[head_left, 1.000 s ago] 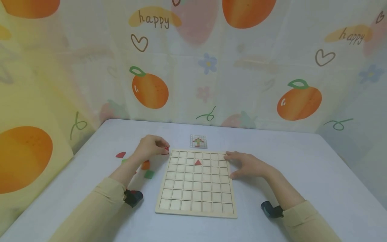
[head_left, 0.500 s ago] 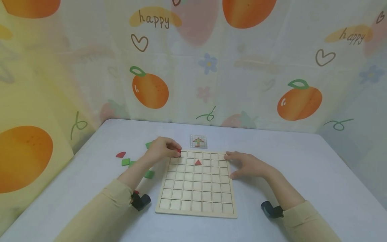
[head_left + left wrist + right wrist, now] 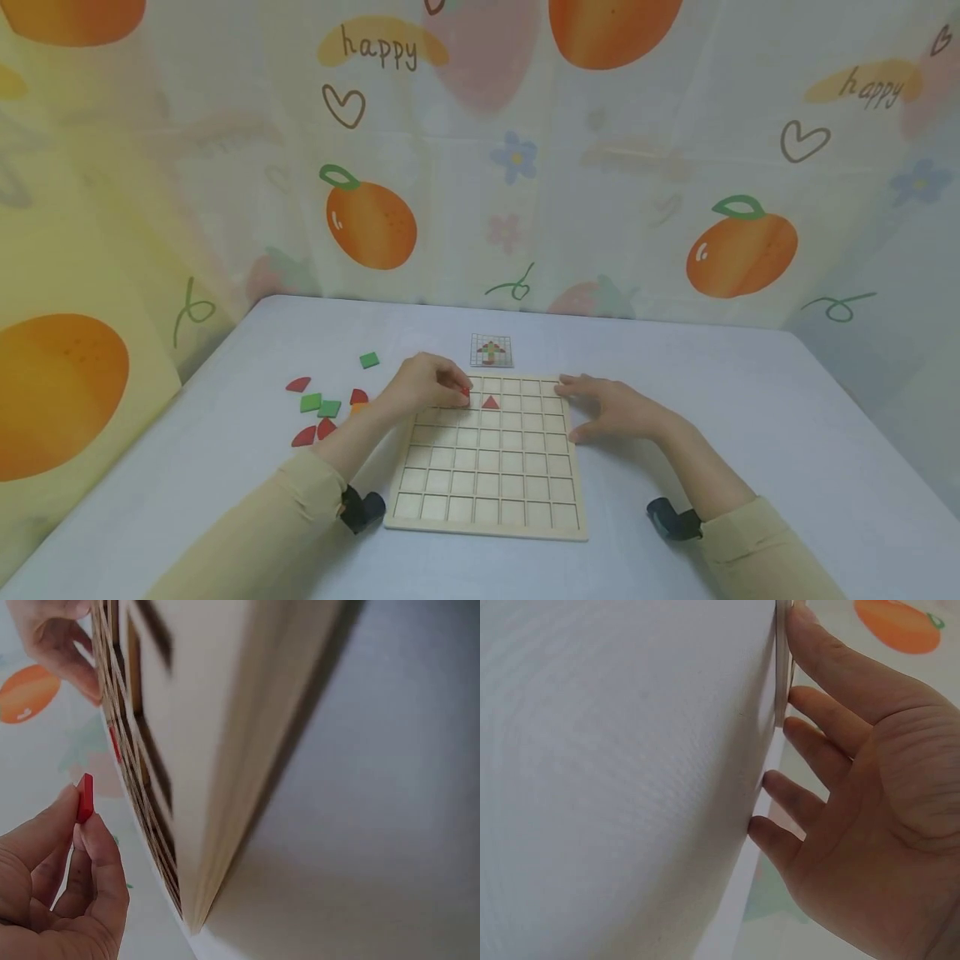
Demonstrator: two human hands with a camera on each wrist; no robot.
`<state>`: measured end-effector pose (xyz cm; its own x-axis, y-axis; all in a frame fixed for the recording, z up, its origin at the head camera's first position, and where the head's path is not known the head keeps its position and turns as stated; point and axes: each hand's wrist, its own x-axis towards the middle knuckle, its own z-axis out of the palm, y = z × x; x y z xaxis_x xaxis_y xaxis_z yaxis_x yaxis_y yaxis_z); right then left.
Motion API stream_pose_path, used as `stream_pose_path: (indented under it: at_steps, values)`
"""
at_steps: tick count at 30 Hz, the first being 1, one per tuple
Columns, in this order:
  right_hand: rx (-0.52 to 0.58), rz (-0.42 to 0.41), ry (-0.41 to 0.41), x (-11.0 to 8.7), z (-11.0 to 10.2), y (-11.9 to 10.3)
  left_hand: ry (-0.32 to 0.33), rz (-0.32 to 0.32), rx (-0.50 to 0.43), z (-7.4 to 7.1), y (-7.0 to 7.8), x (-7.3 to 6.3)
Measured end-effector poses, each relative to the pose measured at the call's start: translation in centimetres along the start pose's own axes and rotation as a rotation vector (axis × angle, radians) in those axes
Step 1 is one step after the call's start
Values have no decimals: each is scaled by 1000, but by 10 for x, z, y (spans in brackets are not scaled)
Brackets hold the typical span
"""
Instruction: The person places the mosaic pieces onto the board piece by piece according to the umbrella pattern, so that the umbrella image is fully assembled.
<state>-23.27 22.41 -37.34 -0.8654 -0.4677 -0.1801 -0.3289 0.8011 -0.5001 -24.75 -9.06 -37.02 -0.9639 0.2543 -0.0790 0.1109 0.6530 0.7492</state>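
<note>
Between thumb and fingertips my left hand point(image 3: 427, 385) pinches a small flat red piece point(image 3: 466, 395), held over the upper left squares of a wooden grid board point(image 3: 487, 533). In the left wrist view the red piece point(image 3: 85, 799) stands on edge in the fingertips; its full outline is hidden. A red triangle point(image 3: 491, 402) lies in a square of the second row, just right of this hand. My right hand point(image 3: 618, 408) rests at the board's right edge, its fingers spread and relaxed; the right wrist view has the thumb point(image 3: 829, 656) against the rim.
Behind the board lies a small card point(image 3: 491, 350) with a coloured grid picture. Left of the board are green squares point(image 3: 311, 402), red quarter-circle pieces point(image 3: 298, 384) and an orange piece point(image 3: 359, 408) partly behind my left arm. A fruit-print curtain point(image 3: 600, 167) hangs beyond the table.
My left hand has carried the red piece rightward from beside the board to over its upper left squares, uncovering several loose pieces. The right hand has stayed at the board's edge.
</note>
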Motion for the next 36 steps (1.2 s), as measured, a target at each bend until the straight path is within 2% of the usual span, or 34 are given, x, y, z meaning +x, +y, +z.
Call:
stream_pose_path:
  at_steps: [6,20,28,36]
  values:
    - [1,4,-1,0,0,0,-26,17,26,7,1,-1]
    - [3,8,1,0,1,0,-34,58,52,13,3,-2]
    - [-10,1,4,2,1,3,-67,86,59,16,0,-2]
    - [3,14,3,2,1,0,-57,93,81,18,1,-3]
